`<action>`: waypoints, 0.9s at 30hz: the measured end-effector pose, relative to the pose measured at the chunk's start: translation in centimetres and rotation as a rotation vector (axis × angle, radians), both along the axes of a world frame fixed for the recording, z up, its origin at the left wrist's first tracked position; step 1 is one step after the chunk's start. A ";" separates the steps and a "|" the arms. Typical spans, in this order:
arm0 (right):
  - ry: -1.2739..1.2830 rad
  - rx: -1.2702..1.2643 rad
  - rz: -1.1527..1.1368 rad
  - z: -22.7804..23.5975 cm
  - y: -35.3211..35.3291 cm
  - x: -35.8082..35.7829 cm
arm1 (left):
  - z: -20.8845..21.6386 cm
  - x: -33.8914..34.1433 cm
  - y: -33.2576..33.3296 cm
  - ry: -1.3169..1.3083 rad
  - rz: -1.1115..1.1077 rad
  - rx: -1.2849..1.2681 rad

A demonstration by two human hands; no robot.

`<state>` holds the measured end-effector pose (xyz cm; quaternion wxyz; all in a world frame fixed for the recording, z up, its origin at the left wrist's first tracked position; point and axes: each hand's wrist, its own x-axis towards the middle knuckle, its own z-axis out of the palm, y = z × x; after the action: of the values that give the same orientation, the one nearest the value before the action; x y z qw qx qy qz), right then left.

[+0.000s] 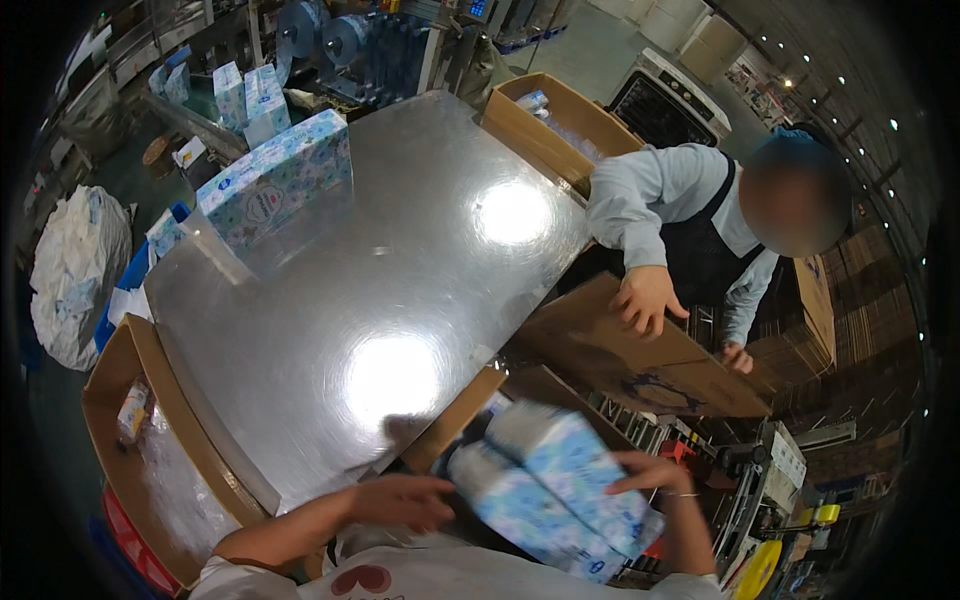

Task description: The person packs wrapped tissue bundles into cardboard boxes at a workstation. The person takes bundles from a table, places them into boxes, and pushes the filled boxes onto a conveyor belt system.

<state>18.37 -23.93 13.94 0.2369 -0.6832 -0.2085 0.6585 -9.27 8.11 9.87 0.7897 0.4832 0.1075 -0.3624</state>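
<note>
A bundle of blue-and-white flowered tissue packs (pixel 565 480), blurred by motion, is tilted over an open carton (pixel 455 422) right in front of me. My right hand (pixel 650 474) presses on the bundle's right side, thumb and fingers against the wrapping. To the left of the bundle, my left hand (pixel 405 502) is apart from it, fingers stretched toward it, slightly smeared and holding nothing. The bundle hides most of the carton's inside.
A metal table (pixel 430 250) spreads ahead, bearing a wrapped tissue bundle (pixel 280 180) at its far left. Open boxes with plastic film stand at lower left (pixel 150 440) and far right (pixel 540 140). A co-worker (pixel 680 210) handles a flat carton (pixel 640 350) on the right, beside a conveyor.
</note>
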 end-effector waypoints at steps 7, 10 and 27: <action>-0.416 -0.112 0.630 -19.5 6.6 -4.4 | -5.3 -10.6 10.8 -0.092 0.896 1.140; -0.679 0.083 0.631 -10.5 16.6 -4.2 | -9.4 -22.2 17.5 0.031 1.431 1.730; -1.489 0.707 0.662 -8.7 65.9 0.0 | -21.2 -38.5 15.3 0.551 1.490 0.961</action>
<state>18.32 41.97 5.23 0.0344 -0.7257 -0.6867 -0.0248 -47.80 23.36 -11.29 0.4801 0.4615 0.7128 0.2201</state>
